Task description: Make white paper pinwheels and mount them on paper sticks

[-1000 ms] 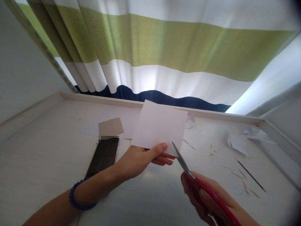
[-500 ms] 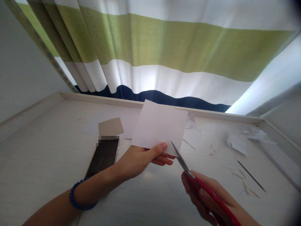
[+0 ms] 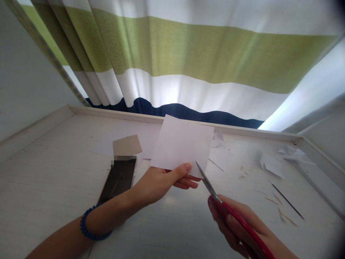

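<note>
- The left hand (image 3: 159,183) pinches the lower edge of a sheet of white paper (image 3: 183,145), thumb on the near face and the other fingers behind it.
- The paper is a plain, unmarked, roughly square piece, held up off the table (image 3: 48,187) and tilted a little, its top left corner highest; its edges look straight and its face is flat and uncreased.
- The right hand (image 3: 239,226) is closed around the red handles of a pair of scissors (image 3: 215,196), low and to the right of the left hand.
- The grey blades point up and to the left, their tip meeting the paper's lower right edge just beside the left fingertips; whether the blades are parted cannot be told.
- A blue coiled band (image 3: 90,230) circles the left wrist.
- A dark phone (image 3: 118,178) lies flat on the table just left of the left hand, with a tan card (image 3: 126,145) beyond it.
- White paper scraps (image 3: 272,163) and a thin dark stick (image 3: 288,201) lie on the table beyond and to the right of the right hand.
- A striped curtain (image 3: 172,57) hangs beyond the table's far edge.
</note>
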Motion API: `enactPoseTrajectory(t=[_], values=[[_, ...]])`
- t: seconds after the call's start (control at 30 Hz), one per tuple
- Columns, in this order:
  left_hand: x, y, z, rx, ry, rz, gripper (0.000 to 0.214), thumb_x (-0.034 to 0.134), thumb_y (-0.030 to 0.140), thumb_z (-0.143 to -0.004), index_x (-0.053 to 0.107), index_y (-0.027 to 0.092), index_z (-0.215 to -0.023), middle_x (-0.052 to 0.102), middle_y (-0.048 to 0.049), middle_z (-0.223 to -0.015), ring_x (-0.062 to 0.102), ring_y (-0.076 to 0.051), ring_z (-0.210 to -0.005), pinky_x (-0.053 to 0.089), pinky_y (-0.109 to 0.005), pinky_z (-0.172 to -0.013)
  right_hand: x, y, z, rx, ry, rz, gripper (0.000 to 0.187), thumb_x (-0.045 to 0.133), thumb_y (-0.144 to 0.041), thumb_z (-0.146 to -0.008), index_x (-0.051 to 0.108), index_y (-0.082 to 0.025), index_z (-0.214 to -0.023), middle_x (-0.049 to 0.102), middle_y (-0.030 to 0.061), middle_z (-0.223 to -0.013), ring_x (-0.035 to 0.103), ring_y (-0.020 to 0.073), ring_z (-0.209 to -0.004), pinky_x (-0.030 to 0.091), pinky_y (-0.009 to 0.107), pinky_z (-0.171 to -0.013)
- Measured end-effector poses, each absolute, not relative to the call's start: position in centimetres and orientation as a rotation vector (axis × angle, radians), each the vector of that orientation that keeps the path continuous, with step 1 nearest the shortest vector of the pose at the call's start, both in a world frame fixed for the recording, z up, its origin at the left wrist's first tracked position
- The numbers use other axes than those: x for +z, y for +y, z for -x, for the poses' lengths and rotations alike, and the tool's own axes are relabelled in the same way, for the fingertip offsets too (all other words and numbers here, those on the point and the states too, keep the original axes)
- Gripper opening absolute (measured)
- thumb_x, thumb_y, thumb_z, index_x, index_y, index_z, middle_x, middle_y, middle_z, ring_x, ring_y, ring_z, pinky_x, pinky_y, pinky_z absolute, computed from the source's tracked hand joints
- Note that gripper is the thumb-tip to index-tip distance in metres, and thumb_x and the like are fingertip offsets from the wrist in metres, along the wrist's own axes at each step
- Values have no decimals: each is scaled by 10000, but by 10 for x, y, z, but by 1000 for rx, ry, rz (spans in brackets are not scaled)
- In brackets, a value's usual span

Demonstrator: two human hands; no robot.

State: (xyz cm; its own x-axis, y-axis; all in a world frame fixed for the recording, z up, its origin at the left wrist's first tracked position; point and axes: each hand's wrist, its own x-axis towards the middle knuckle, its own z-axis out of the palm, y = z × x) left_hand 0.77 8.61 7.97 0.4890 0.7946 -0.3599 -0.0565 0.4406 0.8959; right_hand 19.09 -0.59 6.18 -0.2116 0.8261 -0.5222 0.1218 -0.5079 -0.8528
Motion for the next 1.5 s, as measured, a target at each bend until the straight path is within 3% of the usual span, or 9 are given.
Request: enactPoseTrajectory(t=[0.37, 0.53, 0.7, 0.9, 1.3, 1.5], values=[[76, 86, -8, 629, 924, -1014, 230, 554, 353, -738, 664, 165, -809, 711, -16, -741, 659, -157, -665, 512, -249, -643, 63, -6, -189, 1665, -1047, 1618, 443, 543, -625, -621, 560, -197, -737, 463, -17, -640, 312, 63, -451, 225, 194, -398], [77, 86, -8, 630, 915, -1010, 234, 558, 354, -735, 664, 157, -804, 711, -25, -746, 658, -160, -669, 515, -251, -646, 64, -6, -188, 1669, -1073, 1588, 423, 538, -604, -647, 557, -189, -728, 438, -34, -594, 307, 52, -428, 226, 179, -384], [76, 87, -7, 636, 915, -1000, 230, 560, 352, -734, 666, 160, -803, 712, -18, -738, 658, -149, -660, 514, -234, -637, 65, -6, -188, 1635, -1021, 1638, 429, 572, -614, -601, 585, -207, -738, 502, -5, -665, 384, 78, -463, 326, 195, -411], [80, 86, -8, 618, 925, -1001, 233, 566, 350, -731, 668, 146, -781, 712, -21, -720, 656, -140, -649, 514, -218, -635, 59, -10, -191, 1647, -842, 1657, 454, 631, -566, -580, 601, -241, -896, 593, 24, -767, 517, 133, -612, 389, 198, -479], [85, 85, -12, 604, 1018, -1004, 229, 553, 327, -741, 660, 134, -802, 710, -39, -737, 657, -163, -662, 505, -253, -647, 58, -11, -190, 1622, -866, 1653, 451, 626, -558, -594, 598, -228, -901, 622, 37, -838, 504, 88, -502, 387, 191, -428], [81, 85, -9, 636, 929, -989, 214, 569, 338, -732, 661, 154, -788, 711, -12, -718, 657, -149, -653, 513, -235, -630, 54, -12, -194, 1549, -977, 1662, 456, 602, -552, -626, 591, -231, -949, 630, 59, -860, 558, 160, -633, 436, 226, -485]])
